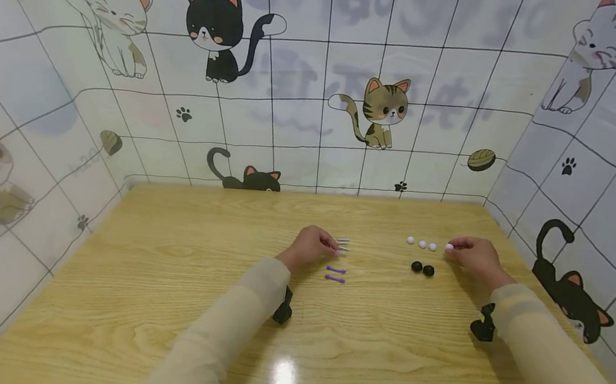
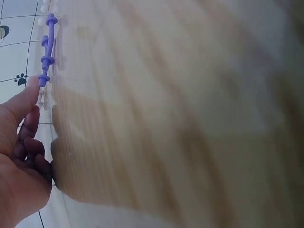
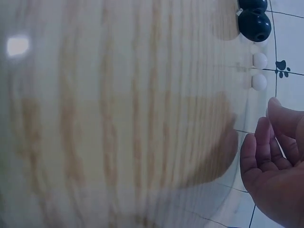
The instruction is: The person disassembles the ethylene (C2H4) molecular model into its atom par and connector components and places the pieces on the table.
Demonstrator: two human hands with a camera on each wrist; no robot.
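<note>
My left hand (image 1: pixel 313 246) has its thumb and fingertips together at the end of a small pale bar (image 1: pixel 344 249), which it pinches. Another pale bar (image 1: pixel 343 240) lies just behind it. Nearer to me are two purple dumbbell-shaped pieces (image 1: pixel 336 270), side by side; they show large in the left wrist view (image 2: pixel 49 38). With thumb and fingers my right hand (image 1: pixel 474 258) pinches a white ball (image 1: pixel 449 247) at the right end of a row. In the right wrist view, the right hand's fingers (image 3: pixel 263 147) are bent and hide that ball.
Three more white balls (image 1: pixel 422 244) continue the row to the left. Two black beads (image 1: pixel 428 270) sit together in front of them. The wooden table (image 1: pixel 175 253) meets a cat-patterned cloth (image 1: pixel 303 134) at the back and sides.
</note>
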